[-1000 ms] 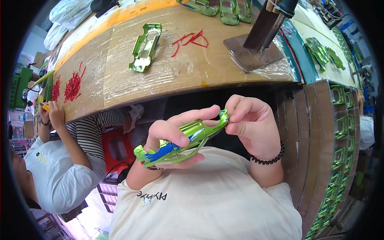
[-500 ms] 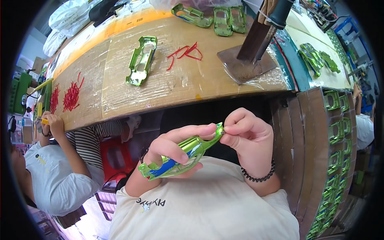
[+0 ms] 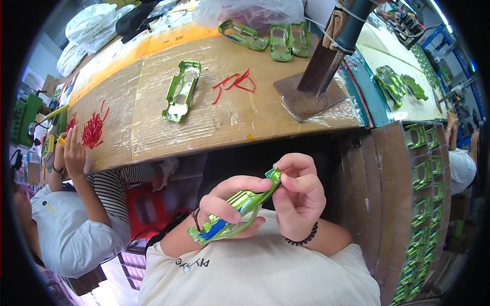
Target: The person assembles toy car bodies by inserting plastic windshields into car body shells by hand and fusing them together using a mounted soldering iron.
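My left hand [image 3: 218, 205] is closed around a shiny green toy car body shell [image 3: 248, 200] with blue on its side, held tilted in front of my chest. My right hand [image 3: 302, 196] pinches the shell's upper right end with thumb and fingers. Whether something small is also between those fingertips is hidden. On the cardboard-covered table ahead lie another green car shell [image 3: 181, 94] and a few thin red strips [image 3: 234, 81].
A metal post on a base plate [image 3: 311, 99] stands at the table's right. More green shells [image 3: 288, 42] lie at the back; a partitioned cardboard box [image 3: 380, 204] at right holds several. At left, a co-worker's hand [image 3: 75, 153] is near red strips [image 3: 92, 130].
My hands and the held shell sit slightly lower and further left in view. My right hand's fingers have shifted around the shell's end. The co-worker's fingers have straightened upward.
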The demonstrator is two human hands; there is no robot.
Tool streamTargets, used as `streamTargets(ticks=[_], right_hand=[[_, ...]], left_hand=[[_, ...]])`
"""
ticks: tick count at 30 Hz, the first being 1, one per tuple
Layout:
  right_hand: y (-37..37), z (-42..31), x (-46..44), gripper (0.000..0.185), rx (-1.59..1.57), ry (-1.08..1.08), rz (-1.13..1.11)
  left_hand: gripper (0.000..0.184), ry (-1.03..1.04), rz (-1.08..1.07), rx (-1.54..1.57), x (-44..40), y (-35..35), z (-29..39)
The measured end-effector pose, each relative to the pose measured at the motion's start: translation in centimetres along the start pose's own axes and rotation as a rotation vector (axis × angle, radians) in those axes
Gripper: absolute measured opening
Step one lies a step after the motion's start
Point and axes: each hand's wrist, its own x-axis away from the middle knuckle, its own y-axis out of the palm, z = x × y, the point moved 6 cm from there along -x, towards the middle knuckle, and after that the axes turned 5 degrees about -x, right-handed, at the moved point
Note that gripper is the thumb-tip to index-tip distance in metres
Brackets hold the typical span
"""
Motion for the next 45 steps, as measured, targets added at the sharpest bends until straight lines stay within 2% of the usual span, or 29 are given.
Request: streamTargets(ticks=[8, 11, 14, 15, 18, 19, 21, 22, 24, 25, 26, 28, 32, 36, 37, 39, 40, 43, 44, 45], right_hand=[[1.0, 0.3, -0.5, 0.032, -0.082, 0.046, -0.053], [1.0, 0.5, -0.5, 0.026, -0.088, 0.038, -0.030], [0.7, 2.0, -0.9, 0.018, -0.447, 0.201, -0.019], [1.2, 2.3, -1.2, 0.012, -0.661, 0.347, 0.001], [2.6, 3.0, -1.6, 0.010, -0.983, 0.569, 0.004], [2.8, 3.3, -1.2, 0.015, -1.059, 0.667, 0.047], [3.0, 3.2, -1.3, 0.021, -1.114, 0.654, 0.020], [3.2, 3.1, -1.4, 0.024, -1.141, 0.644, 0.007], [3.2, 3.2, -1.1, 0.036, -1.119, 0.788, 0.041], [3.0, 3.3, -0.9, 0.039, -1.116, 0.879, 0.017], [2.8, 3.5, -0.7, 0.042, -1.111, 0.970, -0.007], [2.4, 4.2, 0.1, 0.037, -1.077, 1.015, -0.053], [1.3, 5.7, 2.8, 0.026, -1.020, 1.023, -0.007], [-0.1, 6.7, 4.8, 0.025, -0.980, 1.034, 0.103], [-0.8, 7.3, 5.5, 0.024, -0.963, 1.013, 0.119], [-2.3, 8.2, 6.3, 0.021, -0.922, 0.921, 0.167], [-3.0, 8.3, 6.7, 0.021, -0.806, 0.908, 0.139], [-4.3, 7.7, 6.9, 0.022, -0.468, 0.862, 0.029], [-4.3, 7.6, 6.8, 0.022, -0.386, 0.787, -0.021], [-4.2, 7.9, 7.1, 0.022, -0.305, 0.715, -0.067]], left_hand=[[0.060, 0.081, 0.090, 0.013, 0.9, 0.0, -0.2], [0.060, 0.125, 0.095, -0.006, 0.7, 0.3, -0.3], [0.060, 0.182, 0.073, -0.122, 0.2, 0.2, -0.3], [0.059, 0.197, 0.064, -0.173, 0.0, -0.3, -0.4], [0.057, 0.304, 0.087, -0.335, -0.1, -0.7, -0.7], [0.057, 0.340, 0.110, -0.350, -0.1, -0.7, -1.0], [0.049, 0.384, 0.146, -0.407, -0.5, -0.6, -0.7], [0.045, 0.380, 0.060, -0.468, -0.4, -0.7, -0.4], [0.039, 0.368, -0.110, -0.589, -0.2, -1.3, 0.0], [0.035, 0.453, -0.068, -0.602, -0.1, -1.3, -0.4], [0.035, 0.442, -0.114, -0.626, -0.2, -1.3, -0.7], [0.036, 0.417, -0.208, -0.676, 0.1, -1.8, -0.6], [0.038, 0.261, -0.359, -0.730, 1.7, -1.8, -1.2], [0.027, 0.148, -0.403, -0.777, 4.6, -1.6, -3.3], [0.026, 0.120, -0.485, -0.827, 4.6, -1.2, -3.3], [0.031, 0.185, -0.416, -1.067, 4.5, -1.4, -3.3], [0.034, 0.218, -0.377, -1.186, 4.4, -1.6, -3.4], [0.039, -0.272, -0.174, -0.813, 4.2, -4.2, -5.4], [0.042, -0.435, -0.109, -0.680, 4.6, -4.6, -6.2], [0.042, -0.594, -0.054, -0.253, 5.3, -4.0, -7.1]])
